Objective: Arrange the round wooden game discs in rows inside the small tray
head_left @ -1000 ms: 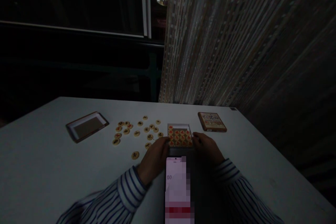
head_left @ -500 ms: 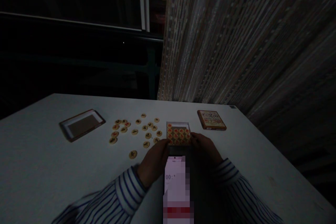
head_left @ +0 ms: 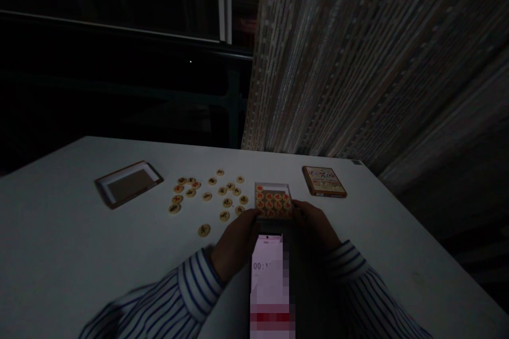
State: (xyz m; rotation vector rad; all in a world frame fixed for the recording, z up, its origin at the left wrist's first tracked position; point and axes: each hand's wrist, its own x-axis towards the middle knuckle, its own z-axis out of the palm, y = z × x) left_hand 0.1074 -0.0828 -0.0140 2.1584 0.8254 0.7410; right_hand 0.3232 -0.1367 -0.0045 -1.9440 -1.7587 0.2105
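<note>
Between my hands is a small open box [head_left: 289, 190] with rows of round Chinese chess pieces [head_left: 278, 205] in it, their characters red. My left hand [head_left: 234, 241] grips the box's near left corner, its fingertips partly hidden under the edge. At the right side, my right hand [head_left: 316, 222] holds the same box, fingers closed on its rim. A bare strip of the box's floor shows at the far end. Loose chess pieces [head_left: 207, 196], most with black characters and a few with red, lie scattered left of the box.
An open, shallow box tray [head_left: 115, 202] lies at the left of the white table [head_left: 131, 265]. A printed box [head_left: 324, 181] lies at the right. Below my hands a phone [head_left: 267, 275] shows a timer. A curtain [head_left: 310, 63] hangs behind the table's far edge.
The view has shifted slightly, so everything on the table appears a little to the right. Both hands keep the same hold on the box, and the pieces in it look the same.
</note>
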